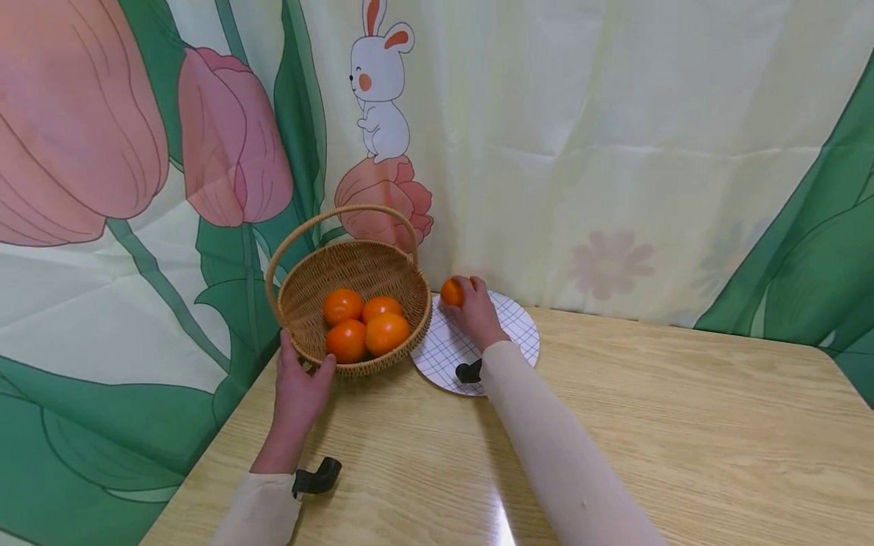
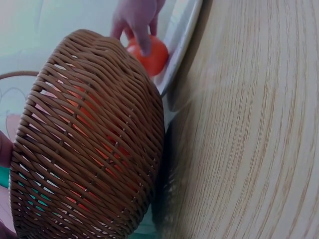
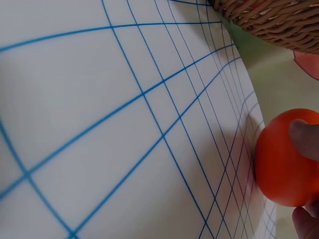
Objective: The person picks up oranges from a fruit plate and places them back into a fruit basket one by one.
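A wicker basket [image 1: 307, 303] with a tall arched handle stands at the left back of the table, several smooth round orange fruits [image 1: 346, 340] inside it. My left hand [image 1: 300, 387] holds its near left rim, thumb and fingers spread apart along the edge. Over the far part of a round white plate [image 1: 440, 353] with a blue grid pattern, my right hand [image 1: 479, 315] grips a single orange fruit [image 3: 279, 159] between thumb and fingers. In the right wrist view the fruit is right at the plate's surface. The left wrist view shows the basket's woven side [image 2: 94, 134].
The plate lies close against the basket's right side. Behind both hangs a printed curtain [image 1: 519, 152] with a rabbit and tulips, running along the back and left of the wooden table [image 1: 683, 425]. Black wrist mounts [image 1: 318, 476] stick out from both sleeves.
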`<state>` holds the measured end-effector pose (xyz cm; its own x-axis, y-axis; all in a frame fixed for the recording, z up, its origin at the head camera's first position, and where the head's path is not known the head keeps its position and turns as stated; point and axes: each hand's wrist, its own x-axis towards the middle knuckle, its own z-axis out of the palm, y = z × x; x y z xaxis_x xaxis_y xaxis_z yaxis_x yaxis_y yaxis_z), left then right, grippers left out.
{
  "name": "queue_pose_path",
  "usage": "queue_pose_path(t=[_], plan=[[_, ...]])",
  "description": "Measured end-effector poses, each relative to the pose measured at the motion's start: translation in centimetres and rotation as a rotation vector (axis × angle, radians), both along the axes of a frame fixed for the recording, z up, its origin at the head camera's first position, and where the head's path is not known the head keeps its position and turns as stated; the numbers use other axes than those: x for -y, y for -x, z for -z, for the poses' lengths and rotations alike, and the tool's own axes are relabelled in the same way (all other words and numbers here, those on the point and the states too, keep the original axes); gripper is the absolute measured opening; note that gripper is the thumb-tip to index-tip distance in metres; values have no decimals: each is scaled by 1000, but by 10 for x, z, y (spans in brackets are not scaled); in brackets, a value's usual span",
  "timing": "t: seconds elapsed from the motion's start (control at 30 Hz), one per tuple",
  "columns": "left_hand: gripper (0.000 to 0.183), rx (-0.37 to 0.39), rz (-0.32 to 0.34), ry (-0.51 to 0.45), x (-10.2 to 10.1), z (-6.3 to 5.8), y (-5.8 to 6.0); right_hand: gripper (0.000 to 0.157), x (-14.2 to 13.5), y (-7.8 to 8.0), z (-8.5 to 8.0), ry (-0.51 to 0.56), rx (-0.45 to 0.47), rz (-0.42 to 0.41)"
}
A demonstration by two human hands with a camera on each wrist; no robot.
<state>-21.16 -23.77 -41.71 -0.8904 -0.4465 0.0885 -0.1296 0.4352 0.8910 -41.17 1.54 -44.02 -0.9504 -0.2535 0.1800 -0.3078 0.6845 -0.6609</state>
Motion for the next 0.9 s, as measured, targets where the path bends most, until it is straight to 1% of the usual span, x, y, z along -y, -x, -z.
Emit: queue_pose_path(t=[0.13,0.27,0.33,0.4,0.6,0.9], plan=[[96,-13,5,-1,-1,0,3,57,-5,-3,-3,-10,-8,9],[97,20,-4,7,-1,2,0,58,-8,-10,-1,-19,36,3],[97,30,-9,20,-1,2,-2,58,-10,-13,0,-18,43,1],[97,28,-12,38,-1,1,-3,58,-11,-13,0,-9,29,5],[96,28,2,44,-1,-1,-7,57,-14,-19,1,-13,-2,16],[96,8,14,57,0,-1,-7,57,-16,-30,-7,1,-4,-1]])
